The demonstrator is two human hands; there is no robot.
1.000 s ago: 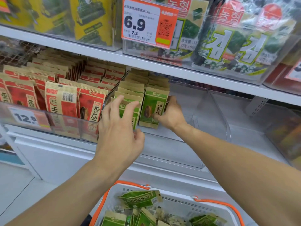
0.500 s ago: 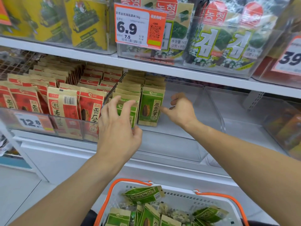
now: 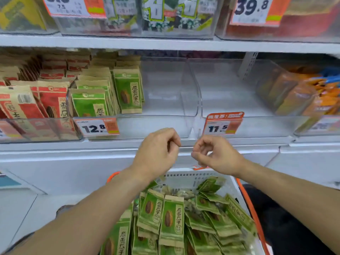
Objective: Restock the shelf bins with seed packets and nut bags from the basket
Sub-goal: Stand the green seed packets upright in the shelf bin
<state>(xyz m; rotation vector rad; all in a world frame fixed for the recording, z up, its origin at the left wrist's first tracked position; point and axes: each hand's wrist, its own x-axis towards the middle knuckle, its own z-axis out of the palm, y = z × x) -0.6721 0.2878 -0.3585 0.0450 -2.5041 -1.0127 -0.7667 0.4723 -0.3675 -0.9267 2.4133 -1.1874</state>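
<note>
A white basket (image 3: 185, 176) with orange handles sits low in front of me, full of green seed packets (image 3: 172, 219) and some pale nut bags (image 3: 181, 193). Both hands hover above its far rim, in front of the shelf edge. My left hand (image 3: 157, 153) and my right hand (image 3: 214, 153) have loosely curled fingers and hold nothing. On the shelf, a clear bin (image 3: 156, 126) holds upright green seed packets (image 3: 127, 91) in its left part; its right part is bare. The clear bin (image 3: 244, 124) to its right holds nothing.
Red seed packets (image 3: 46, 100) fill the bin at the left. Orange bags (image 3: 301, 92) fill the bin at the right. Price tags 12.8 (image 3: 96, 127) and 11.5 (image 3: 222, 125) hang on the bin fronts. Seaweed packs (image 3: 165, 13) sit on the shelf above.
Both hands have pulled back out of the green-packet bin and come down to just above the basket. The view has tilted down, showing more of the basket.
</note>
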